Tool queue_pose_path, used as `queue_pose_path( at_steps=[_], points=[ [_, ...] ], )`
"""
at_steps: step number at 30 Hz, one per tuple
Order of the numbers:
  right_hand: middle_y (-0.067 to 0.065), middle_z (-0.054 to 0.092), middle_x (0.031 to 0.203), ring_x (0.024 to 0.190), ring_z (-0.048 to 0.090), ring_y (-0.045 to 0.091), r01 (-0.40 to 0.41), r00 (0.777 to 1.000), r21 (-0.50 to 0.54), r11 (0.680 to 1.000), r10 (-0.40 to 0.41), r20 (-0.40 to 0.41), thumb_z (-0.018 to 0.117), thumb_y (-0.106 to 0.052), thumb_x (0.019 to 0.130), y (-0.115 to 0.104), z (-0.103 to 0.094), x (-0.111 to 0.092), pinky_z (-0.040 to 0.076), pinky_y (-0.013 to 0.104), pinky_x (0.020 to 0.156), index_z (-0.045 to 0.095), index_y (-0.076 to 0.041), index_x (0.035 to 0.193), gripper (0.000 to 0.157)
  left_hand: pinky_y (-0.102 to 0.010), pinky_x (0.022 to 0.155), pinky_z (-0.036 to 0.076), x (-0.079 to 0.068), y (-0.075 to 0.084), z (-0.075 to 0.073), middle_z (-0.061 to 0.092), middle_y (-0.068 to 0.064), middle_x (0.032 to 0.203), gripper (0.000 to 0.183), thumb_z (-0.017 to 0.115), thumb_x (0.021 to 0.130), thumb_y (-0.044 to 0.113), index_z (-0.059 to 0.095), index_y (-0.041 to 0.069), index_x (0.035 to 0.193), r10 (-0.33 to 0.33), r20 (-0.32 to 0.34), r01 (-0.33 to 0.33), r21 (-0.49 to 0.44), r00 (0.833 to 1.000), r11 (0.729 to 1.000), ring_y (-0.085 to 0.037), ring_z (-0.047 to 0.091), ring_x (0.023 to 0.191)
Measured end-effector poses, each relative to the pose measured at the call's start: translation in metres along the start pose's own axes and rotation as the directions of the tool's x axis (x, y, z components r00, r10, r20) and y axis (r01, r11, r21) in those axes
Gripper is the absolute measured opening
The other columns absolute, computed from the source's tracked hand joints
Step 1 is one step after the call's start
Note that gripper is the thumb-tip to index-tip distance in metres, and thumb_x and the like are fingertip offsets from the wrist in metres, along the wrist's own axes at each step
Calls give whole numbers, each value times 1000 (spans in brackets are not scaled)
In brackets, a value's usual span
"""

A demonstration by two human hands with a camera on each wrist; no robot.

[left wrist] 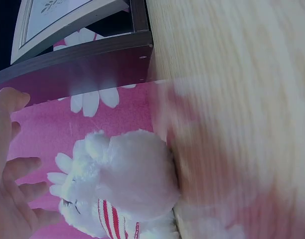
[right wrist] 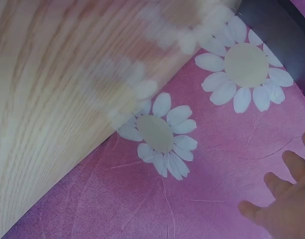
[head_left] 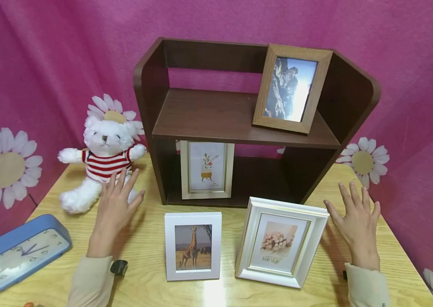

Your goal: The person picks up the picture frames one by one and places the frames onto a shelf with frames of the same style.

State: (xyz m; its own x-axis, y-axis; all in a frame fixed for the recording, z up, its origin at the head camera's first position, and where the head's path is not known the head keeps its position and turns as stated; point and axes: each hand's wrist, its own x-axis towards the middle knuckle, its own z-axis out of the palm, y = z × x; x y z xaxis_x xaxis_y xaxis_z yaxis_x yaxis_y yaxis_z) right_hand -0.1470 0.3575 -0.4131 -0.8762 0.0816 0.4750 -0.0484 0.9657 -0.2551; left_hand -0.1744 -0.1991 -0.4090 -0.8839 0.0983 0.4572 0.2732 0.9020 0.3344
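Observation:
My left hand (head_left: 115, 209) is held out with fingers spread, nothing in its grasp; in the head view it overlaps the white teddy bear (head_left: 105, 140) in a red-striped shirt. The right hand (head_left: 358, 219), fingers also spread and holding nothing, is over the table's right side. Nearest to it is a white picture frame (head_left: 318, 238) with a "free style" flower print, standing tilted. Left of that stands a smaller white frame (head_left: 193, 275) with a giraffe picture. The left wrist view shows the bear (left wrist: 137, 174) beyond the fingers (left wrist: 23, 167).
A dark brown two-tier shelf (head_left: 208, 111) stands at the back. A wooden frame (head_left: 320, 89) with a mountain photo leans on its upper tier, a cream frame (head_left: 207, 196) stands below. A blue clock (head_left: 45, 226) lies at the left of the wooden table (head_left: 143, 277). Pink daisy-print cloth (head_left: 66, 51) hangs behind.

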Motion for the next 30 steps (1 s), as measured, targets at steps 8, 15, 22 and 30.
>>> queue_pose_path(
  at_steps=[8, 15, 22, 30],
  points=[
    [24, 36, 146, 139, 20, 43, 13, 999, 54, 998, -10, -54, 50, -46, 94, 0, -1, 0, 8, 70, 109, 41, -8, 142, 62, -63, 108, 28, 2, 0, 2, 43, -30, 138, 53, 61, 90, 19, 46, 2, 137, 25, -36, -26, -46, 999, 999, -50, 37, 127],
    [30, 46, 135, 126, 35, 50, -9, 997, 131, 991, 19, -78, 58, -36, 93, -3, -2, 1, 27, 69, 96, 50, -1, 133, 54, -58, 96, 42, 1, 6, 2, 56, -25, 128, 44, 56, 95, 22, 52, 1, 133, -40, 37, 46, -183, 999, 982, -43, 51, 116],
    [36, 52, 123, 111, 44, 54, 70, 989, 227, 971, -38, -141, 63, -20, 91, -6, 2, 0, 34, 63, 95, 56, 7, 122, 42, -56, 98, 42, 7, 18, 11, 56, -24, 129, 48, 50, 100, 30, 48, 0, 137, -85, 156, 130, -303, 984, 944, -41, 55, 115],
    [28, 63, 104, 95, 54, 35, 105, 985, 301, 948, -56, -165, 62, -9, 91, -14, 1, -7, 42, 38, 85, 63, 8, 107, 24, -56, 92, 48, 16, 31, 20, 62, -25, 118, 40, 56, 97, 24, 59, -6, 124, -105, 25, 108, -323, 994, 940, -41, 57, 111]
  ],
)
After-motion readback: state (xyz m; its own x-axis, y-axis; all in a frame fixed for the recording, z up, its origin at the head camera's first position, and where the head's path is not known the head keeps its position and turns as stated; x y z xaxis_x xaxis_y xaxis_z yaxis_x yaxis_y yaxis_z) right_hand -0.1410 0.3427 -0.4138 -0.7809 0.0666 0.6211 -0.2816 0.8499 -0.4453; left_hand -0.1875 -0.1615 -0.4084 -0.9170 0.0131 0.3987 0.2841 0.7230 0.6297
